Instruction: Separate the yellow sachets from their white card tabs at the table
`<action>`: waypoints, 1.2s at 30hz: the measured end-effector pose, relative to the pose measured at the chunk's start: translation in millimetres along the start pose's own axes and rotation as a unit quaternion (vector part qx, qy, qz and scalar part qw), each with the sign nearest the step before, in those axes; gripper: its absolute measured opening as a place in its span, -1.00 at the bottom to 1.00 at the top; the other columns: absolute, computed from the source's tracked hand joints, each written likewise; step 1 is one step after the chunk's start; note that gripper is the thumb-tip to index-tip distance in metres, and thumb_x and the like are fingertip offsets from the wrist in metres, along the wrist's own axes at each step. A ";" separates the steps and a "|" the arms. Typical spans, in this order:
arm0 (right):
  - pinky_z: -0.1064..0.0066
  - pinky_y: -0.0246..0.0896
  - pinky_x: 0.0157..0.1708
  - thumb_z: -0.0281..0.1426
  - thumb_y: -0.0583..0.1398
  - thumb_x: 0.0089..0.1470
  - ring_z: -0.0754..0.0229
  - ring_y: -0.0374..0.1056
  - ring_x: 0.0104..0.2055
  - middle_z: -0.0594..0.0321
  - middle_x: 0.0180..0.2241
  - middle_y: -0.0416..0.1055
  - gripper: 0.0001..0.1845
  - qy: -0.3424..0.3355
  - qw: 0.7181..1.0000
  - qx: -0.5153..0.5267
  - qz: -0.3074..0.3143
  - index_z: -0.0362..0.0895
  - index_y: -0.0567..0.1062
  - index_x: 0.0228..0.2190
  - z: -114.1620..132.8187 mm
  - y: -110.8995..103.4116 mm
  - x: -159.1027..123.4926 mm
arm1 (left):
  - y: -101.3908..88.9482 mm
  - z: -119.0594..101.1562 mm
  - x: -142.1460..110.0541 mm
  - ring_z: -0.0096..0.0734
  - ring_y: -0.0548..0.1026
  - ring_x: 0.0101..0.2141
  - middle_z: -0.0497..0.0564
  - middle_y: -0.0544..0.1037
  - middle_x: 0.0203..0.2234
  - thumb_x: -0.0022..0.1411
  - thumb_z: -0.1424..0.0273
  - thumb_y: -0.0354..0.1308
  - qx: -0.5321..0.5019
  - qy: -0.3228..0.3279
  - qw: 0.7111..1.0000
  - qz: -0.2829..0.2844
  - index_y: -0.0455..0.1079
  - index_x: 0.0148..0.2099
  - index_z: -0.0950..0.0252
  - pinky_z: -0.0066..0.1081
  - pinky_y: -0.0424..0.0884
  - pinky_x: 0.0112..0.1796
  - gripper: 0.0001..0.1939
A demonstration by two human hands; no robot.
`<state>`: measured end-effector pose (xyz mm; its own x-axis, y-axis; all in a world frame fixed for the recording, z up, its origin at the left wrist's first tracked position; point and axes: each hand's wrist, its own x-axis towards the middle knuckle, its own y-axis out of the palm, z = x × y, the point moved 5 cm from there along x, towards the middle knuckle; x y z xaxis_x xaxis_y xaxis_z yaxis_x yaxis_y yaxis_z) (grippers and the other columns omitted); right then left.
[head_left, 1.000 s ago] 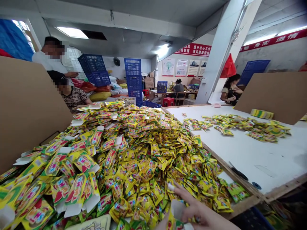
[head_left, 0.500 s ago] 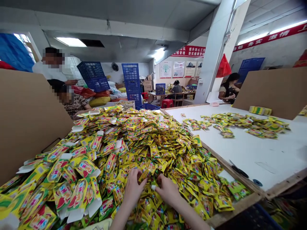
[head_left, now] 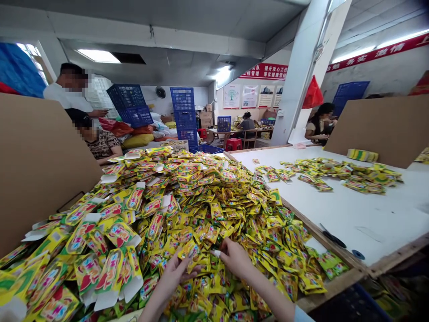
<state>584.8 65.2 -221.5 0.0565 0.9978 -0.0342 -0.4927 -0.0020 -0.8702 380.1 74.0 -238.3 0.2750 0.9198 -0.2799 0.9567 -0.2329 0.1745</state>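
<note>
A big heap of small yellow sachets point(head_left: 214, 201) covers the table in front of me. My left hand point(head_left: 176, 270) is palm-up at the near edge of the heap, its fingers curled round a yellow sachet point(head_left: 190, 251). My right hand point(head_left: 236, 258) rests on the heap just to the right, fingers bent and pinching into the sachets; what it grips is hidden. Flat printed carton blanks point(head_left: 107, 264) with white flaps lie stacked to the left of my hands.
Brown cardboard sheets stand at left point(head_left: 36, 165) and far right point(head_left: 378, 127). A white table point(head_left: 351, 214) on the right bears a smaller sachet pile point(head_left: 342, 174) and black scissors point(head_left: 331, 238). Other people sit behind the heap and by the pillar point(head_left: 301, 76). Blue crates point(head_left: 182, 112) are stacked at the back.
Both hands came up from the lower edge onto the heap. The left hand has since turned palm-up and drawn back with a sachet; the right stays on the pile.
</note>
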 end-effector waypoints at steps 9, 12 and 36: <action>0.49 -0.11 -0.54 -0.38 0.10 0.06 0.20 0.30 -0.44 0.23 -0.48 0.41 -0.87 -0.023 1.000 0.000 0.017 -0.14 0.41 -0.47 14.9 17.8 3.6 | -15.9 2.9 -8.8 -0.52 0.32 -0.77 -0.20 0.39 -0.71 -0.07 0.06 0.21 -0.021 -0.016 0.995 -0.093 0.21 -0.26 0.20 -0.52 0.07 -0.74 -0.58; 0.51 -0.12 -0.54 -0.38 0.04 0.11 0.23 0.29 -0.45 0.27 -0.51 0.39 -0.81 -0.041 0.999 0.025 0.011 -0.12 0.39 -0.49 14.6 15.8 1.2 | -14.6 4.9 -6.5 -0.48 0.38 -0.71 -0.17 0.41 -0.66 -0.08 0.06 0.23 -0.033 -0.008 0.996 -0.087 0.19 -0.34 0.21 -0.51 0.15 -0.71 -0.59; 0.52 0.02 -0.68 0.03 0.10 -0.04 0.35 0.04 -0.67 0.41 -0.70 0.10 -0.54 -0.011 0.884 0.462 -0.068 -0.13 0.33 -0.58 29.0 11.2 -49.4 | 53.7 24.6 -19.1 -0.03 0.40 -0.01 0.16 0.45 -0.03 -0.03 -0.06 0.13 -0.186 0.036 0.981 -0.051 0.32 -0.06 0.27 -0.12 0.46 -0.12 -0.40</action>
<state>551.3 17.9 -215.3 0.1580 0.9857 0.0580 -0.9823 0.1629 -0.0923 428.6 36.1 -246.9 0.1604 0.9552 -0.2488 0.8738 -0.0202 0.4859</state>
